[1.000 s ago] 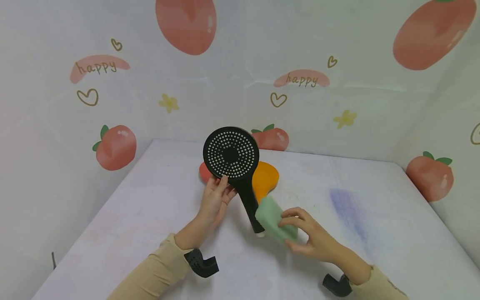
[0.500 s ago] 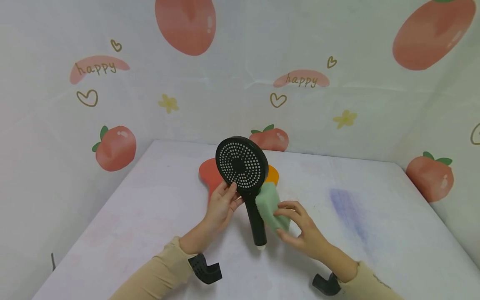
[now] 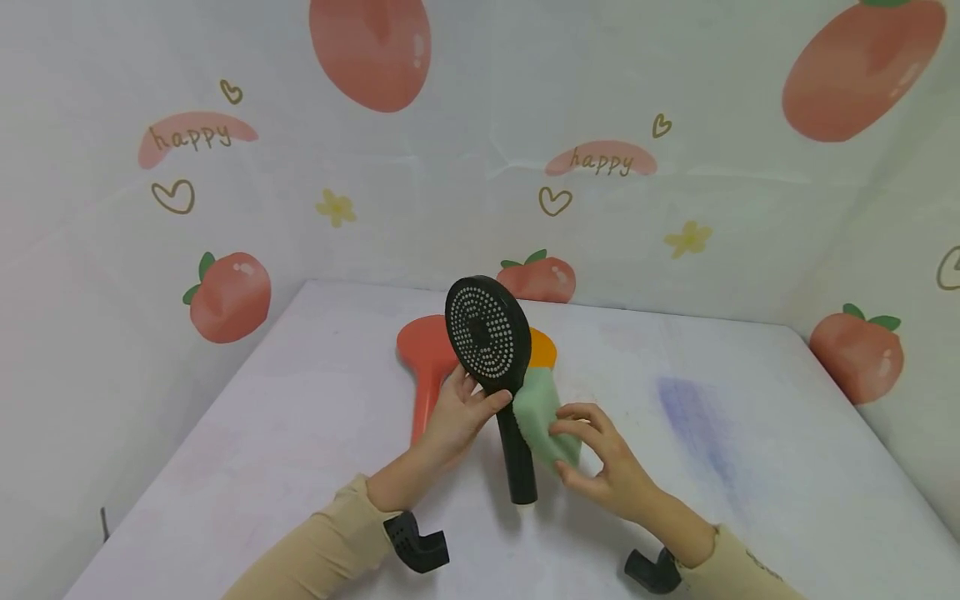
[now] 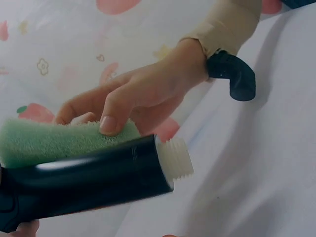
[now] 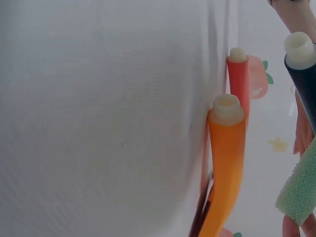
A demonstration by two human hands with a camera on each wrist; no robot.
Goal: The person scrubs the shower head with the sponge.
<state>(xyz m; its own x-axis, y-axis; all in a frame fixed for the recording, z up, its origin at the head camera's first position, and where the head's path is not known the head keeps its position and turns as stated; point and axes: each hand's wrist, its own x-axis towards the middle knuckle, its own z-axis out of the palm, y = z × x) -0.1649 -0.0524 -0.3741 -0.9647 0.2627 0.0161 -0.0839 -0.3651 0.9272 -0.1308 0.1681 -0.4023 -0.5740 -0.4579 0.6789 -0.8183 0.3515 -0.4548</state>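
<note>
A black shower head (image 3: 489,332) with a dotted spray face is tilted above the table, its handle pointing down toward me. My left hand (image 3: 459,421) grips it at the neck, thumb across the front. In my right hand (image 3: 611,467) a pale green sponge (image 3: 542,417) is pinched between thumb and fingers. The sponge lies along the right side of the black handle (image 4: 98,175), as the left wrist view shows too. A white threaded end (image 4: 175,159) sticks out of the handle. The right wrist view catches only part of the sponge (image 5: 300,192) at its edge.
Behind the black shower head, a red shower head (image 3: 426,350) and an orange one (image 3: 543,348) lie on the white table (image 3: 300,417), partly hidden. A printed white cloth (image 3: 450,183) hangs at the back. A purple smear (image 3: 697,425) marks the table's right side.
The black shower head has moved right and a little toward me, its face turning leftward. My left thumb has shifted onto the neck. The sponge has moved up along the handle, more upright.
</note>
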